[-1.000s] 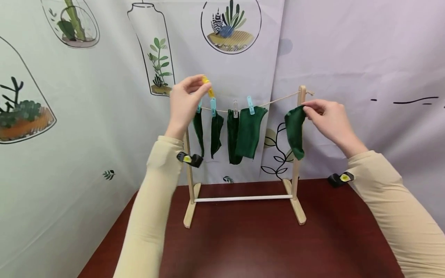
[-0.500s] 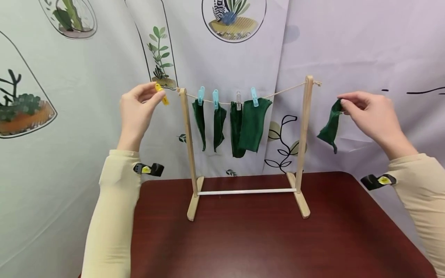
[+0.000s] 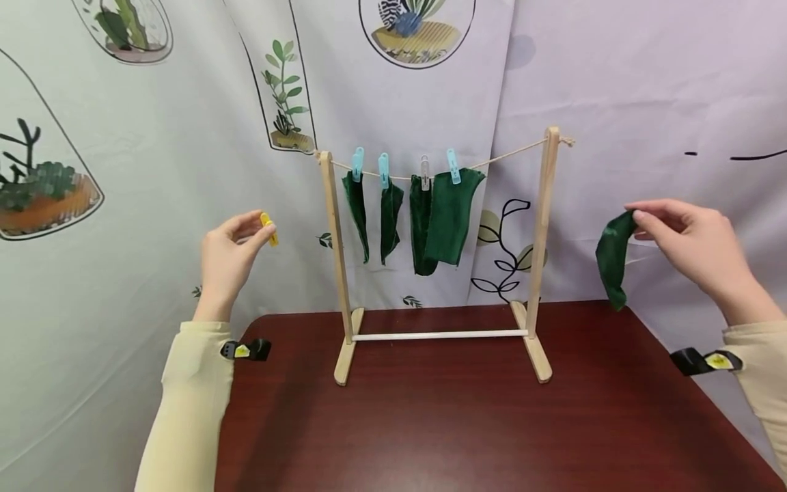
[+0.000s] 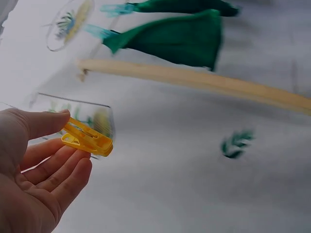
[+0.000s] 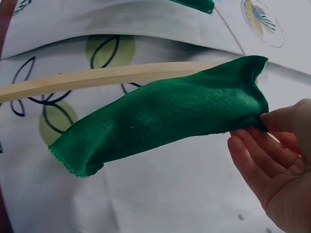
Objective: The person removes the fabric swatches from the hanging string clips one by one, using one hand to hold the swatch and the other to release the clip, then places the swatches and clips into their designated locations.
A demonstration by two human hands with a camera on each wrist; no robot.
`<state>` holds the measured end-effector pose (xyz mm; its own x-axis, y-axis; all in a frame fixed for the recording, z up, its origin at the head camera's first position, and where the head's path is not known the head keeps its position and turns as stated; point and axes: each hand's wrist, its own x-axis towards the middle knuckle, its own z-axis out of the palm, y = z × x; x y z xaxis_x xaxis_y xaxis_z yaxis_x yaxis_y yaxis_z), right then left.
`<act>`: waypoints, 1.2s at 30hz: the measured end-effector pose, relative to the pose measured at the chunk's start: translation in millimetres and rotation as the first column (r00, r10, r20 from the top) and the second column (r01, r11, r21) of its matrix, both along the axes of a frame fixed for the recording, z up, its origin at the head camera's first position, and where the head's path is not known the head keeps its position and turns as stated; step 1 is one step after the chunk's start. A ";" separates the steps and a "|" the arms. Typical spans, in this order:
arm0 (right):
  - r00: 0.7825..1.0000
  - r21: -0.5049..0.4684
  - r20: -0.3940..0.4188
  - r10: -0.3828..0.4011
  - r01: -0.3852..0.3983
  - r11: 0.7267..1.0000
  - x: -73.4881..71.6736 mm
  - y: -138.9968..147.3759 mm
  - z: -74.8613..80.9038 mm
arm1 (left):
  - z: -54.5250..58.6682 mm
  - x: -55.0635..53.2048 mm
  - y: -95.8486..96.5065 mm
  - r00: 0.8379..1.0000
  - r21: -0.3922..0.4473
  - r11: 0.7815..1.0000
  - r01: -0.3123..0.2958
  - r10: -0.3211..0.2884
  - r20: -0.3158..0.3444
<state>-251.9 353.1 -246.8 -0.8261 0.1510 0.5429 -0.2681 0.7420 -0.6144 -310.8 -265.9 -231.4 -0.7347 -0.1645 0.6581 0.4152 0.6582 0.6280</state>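
My left hand (image 3: 230, 260), left of the wooden drying rack (image 3: 337, 253), pinches a yellow clothespin (image 4: 87, 138) between thumb and fingers. Out to the right of the rack, my right hand (image 3: 695, 249) grips a green cloth (image 5: 170, 114) by one upper corner, and the rest hangs down. Several green cloths (image 3: 451, 222) hang from the rack's string. Light blue clothespins (image 3: 453, 167) hold some of them, and a clear clothespin (image 3: 425, 173) holds another.
The rack's feet (image 3: 349, 355) stand on a dark red-brown table (image 3: 430, 417), joined by a white crossbar (image 3: 439, 335). A pale curtain (image 3: 393, 102) printed with plants hangs close behind.
Both hands have moved outward from the rack and then lower, the left with the yellow clothespin, the right with the green cloth. The cloths on the string have stayed there.
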 end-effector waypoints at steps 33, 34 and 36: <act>0.983 -0.143 0.086 0.162 -0.149 0.978 37.7 5.8 -164.2 | -168.4 33.1 -30.1 0.939 -0.064 0.998 -0.017 0.038 0.342; 0.982 -0.147 0.094 0.162 -0.148 0.978 37.3 5.5 -167.1 | -171.4 32.8 -30.0 0.936 -0.064 0.998 -0.014 0.035 0.351; 0.982 -0.137 0.106 0.154 -0.139 0.981 35.9 5.5 -172.1 | -176.9 31.3 -29.5 0.932 -0.068 0.998 -0.009 0.033 0.362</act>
<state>-216.0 358.6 -418.9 -0.9006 0.0860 0.4261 -0.2893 0.6130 -0.7352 -279.5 -295.4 -408.3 -0.9223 -0.1484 0.3569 0.1528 0.7080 0.6894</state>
